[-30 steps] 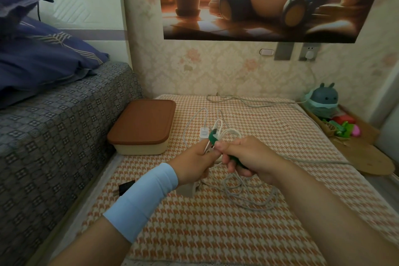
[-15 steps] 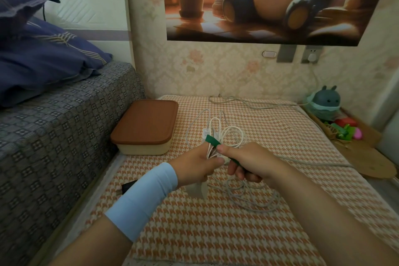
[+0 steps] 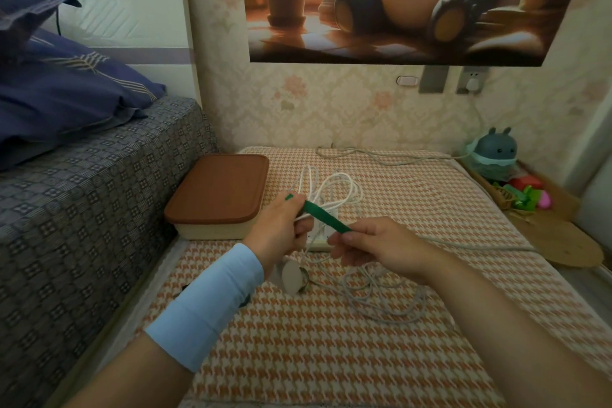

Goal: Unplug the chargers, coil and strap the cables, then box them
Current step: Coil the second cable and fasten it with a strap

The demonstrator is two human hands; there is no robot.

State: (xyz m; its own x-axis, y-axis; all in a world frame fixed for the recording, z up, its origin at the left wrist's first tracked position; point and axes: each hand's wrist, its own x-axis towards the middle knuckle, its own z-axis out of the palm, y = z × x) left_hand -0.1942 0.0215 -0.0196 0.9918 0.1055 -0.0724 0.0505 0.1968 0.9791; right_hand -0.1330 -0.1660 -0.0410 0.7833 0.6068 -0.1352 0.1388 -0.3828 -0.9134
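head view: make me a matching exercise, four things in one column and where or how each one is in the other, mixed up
Things
1. green strap
2. white cable coil
3. box
4. charger

States
a. lid on, beside the bed
b. plugged into the wall outlet
c. stretched between the left hand and the right hand
d. loops gripped in the left hand

Pairs: 1-c, 2-d, 3-a, 4-b
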